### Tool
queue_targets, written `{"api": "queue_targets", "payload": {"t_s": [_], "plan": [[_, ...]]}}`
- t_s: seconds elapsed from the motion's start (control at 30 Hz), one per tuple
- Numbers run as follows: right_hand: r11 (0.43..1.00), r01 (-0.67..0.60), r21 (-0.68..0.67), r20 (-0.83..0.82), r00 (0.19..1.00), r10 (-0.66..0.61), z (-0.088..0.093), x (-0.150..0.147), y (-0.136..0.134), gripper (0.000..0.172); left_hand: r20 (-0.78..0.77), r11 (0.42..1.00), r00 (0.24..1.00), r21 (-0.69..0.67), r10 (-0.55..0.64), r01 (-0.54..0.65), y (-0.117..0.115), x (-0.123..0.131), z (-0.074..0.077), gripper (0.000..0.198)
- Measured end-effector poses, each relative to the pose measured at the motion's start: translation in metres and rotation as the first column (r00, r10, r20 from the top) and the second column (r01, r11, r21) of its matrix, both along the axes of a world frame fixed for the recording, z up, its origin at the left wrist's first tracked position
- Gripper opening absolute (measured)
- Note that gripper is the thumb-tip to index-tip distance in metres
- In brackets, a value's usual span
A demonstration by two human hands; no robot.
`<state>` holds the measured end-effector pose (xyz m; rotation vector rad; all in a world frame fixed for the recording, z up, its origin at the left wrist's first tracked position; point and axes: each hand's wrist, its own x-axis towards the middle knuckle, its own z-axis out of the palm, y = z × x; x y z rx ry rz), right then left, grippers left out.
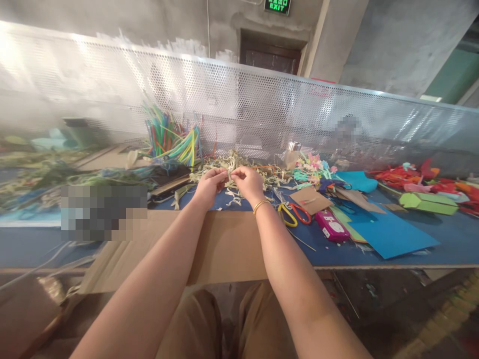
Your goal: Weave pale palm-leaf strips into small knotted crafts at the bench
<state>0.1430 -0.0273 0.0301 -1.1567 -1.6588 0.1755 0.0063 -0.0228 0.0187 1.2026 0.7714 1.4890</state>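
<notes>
My left hand [210, 183] and my right hand [247, 182] are stretched out side by side over the far part of the table. Their fingertips pinch together on a pale paper strip [229, 175] between them. A heap of the same pale shredded strips [239, 167] lies just behind the hands on the blue table top [441, 234]. My right wrist wears a gold bracelet [260, 204]. A sheet of brown cardboard [224, 244] lies under my forearms at the near edge.
Scissors with yellow and red handles [294, 213], a pink box [331, 225], blue paper sheets [389, 233], small paper flowers [312, 168] and a green folded box [428, 202] lie to the right. Coloured sticks [172, 137] stand at the back left. A perforated metal screen [262, 107] closes the far side.
</notes>
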Motion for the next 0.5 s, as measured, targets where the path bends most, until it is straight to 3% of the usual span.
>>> {"api": "queue_targets", "payload": {"t_s": [0.27, 0.5], "plan": [[0.999, 0.031, 0.035, 0.039, 0.999, -0.033, 0.0024, -0.0011, -0.0039, 0.002, -0.027, 0.998, 0.999, 0.048, 0.046, -0.045, 0.0040, -0.0012, -0.0028, 0.026], [0.995, 0.058, 0.084, 0.127, 0.989, -0.069, 0.0045, -0.0016, -0.0074, 0.002, 0.088, 0.998, 0.996, -0.057, -0.013, 0.018, 0.0010, -0.0002, 0.0001, 0.026]]}}
